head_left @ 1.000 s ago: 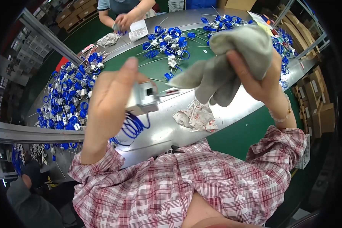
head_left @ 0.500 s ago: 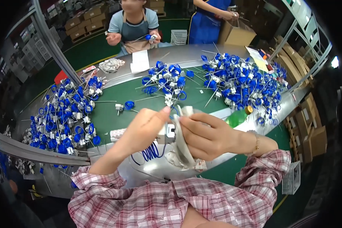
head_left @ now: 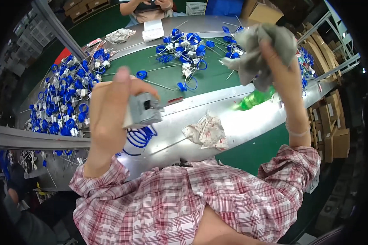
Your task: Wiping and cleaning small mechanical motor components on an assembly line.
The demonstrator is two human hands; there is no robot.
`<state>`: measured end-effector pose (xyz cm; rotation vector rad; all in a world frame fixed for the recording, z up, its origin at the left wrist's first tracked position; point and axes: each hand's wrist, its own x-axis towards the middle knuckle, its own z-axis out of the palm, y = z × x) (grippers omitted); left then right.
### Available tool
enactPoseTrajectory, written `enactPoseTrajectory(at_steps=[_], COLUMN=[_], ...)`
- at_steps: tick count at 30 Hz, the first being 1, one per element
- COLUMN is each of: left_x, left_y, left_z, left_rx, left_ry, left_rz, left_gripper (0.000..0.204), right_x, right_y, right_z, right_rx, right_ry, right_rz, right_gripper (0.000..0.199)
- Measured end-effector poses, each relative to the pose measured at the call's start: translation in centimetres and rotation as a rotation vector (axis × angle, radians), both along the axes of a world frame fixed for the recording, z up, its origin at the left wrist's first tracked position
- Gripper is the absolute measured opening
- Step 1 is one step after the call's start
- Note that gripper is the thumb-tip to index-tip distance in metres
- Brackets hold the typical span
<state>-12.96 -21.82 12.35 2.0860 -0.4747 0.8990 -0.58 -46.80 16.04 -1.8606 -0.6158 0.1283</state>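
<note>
Holding a grey block and a rag above the tabletop

Raised over the shiny metal tabletop (head_left: 249,118), the left hand (head_left: 110,114) has its grip pressed around a small grey box-shaped part (head_left: 142,110), thumb up along its near side. A coil of blue cable (head_left: 141,136) hangs just below that part, lying on the tabletop. The right hand (head_left: 284,77) is lifted to the right of the grey part, its grip pinching a crumpled grey cloth (head_left: 259,47). Between the two hands, a crumpled patterned rag (head_left: 206,132) lies on the tabletop. A green plastic bottle (head_left: 255,98) lies under the grey cloth. Beyond the grey part, heaps of blue-coiled wire pieces (head_left: 63,104) cover a green belt (head_left: 212,79).
</note>
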Motion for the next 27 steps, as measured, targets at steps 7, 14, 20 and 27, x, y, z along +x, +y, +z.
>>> enactPoseTrajectory(at_steps=[7,14,20,27], left_x=[-0.8,0.1,0.4,-0.1], left_y=[-0.4,-0.3,-0.5,-1.0], left_z=[-1.2,-2.3,-2.8,-3.7], left_rx=[-0.5,-0.663,-0.761,-0.548], left_ry=[0.486,0.562,0.707,0.706], left_rz=[-0.197,-0.053,-0.109,-0.062], left_gripper=[0.055,0.045,0.044,0.045], right_x=[-0.5,-3.3,-1.9,-1.9], right_y=[5.1,8.3,9.1,7.4], right_z=[-2.2,-4.6,-6.4,-6.2], right_rx=[-0.14,-0.31,-0.182,-0.148], right_ry=[0.076,-0.953,-1.432,-1.517], right_rz=[0.433,0.65,0.618,0.677], right_gripper=[0.028,0.034,0.016,0.014])
